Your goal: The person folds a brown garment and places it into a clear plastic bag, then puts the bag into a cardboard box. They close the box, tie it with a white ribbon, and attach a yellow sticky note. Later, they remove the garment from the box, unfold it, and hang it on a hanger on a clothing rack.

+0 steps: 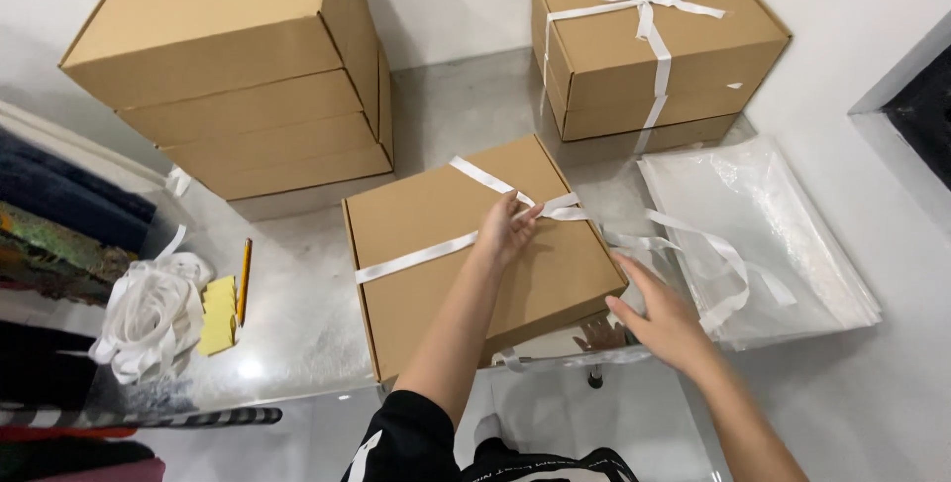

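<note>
A flat brown cardboard box (436,274) lies in the middle of a glossy table, with a white ribbon (416,256) crossing its lid. My left hand (505,229) rests on the lid and pinches the ribbon where the strands cross. My right hand (664,319) is at the box's right front corner, fingers spread, touching the box edge, close to the loose ribbon tail (718,254) that trails off to the right.
A stack of plain brown boxes (238,66) stands at the back left. A ribbon-tied box (649,41) sits at the back right. Clear plastic bags (773,244) lie on the right. A ribbon bundle (149,314), yellow sticky notes (218,316) and a pencil (244,279) lie on the left.
</note>
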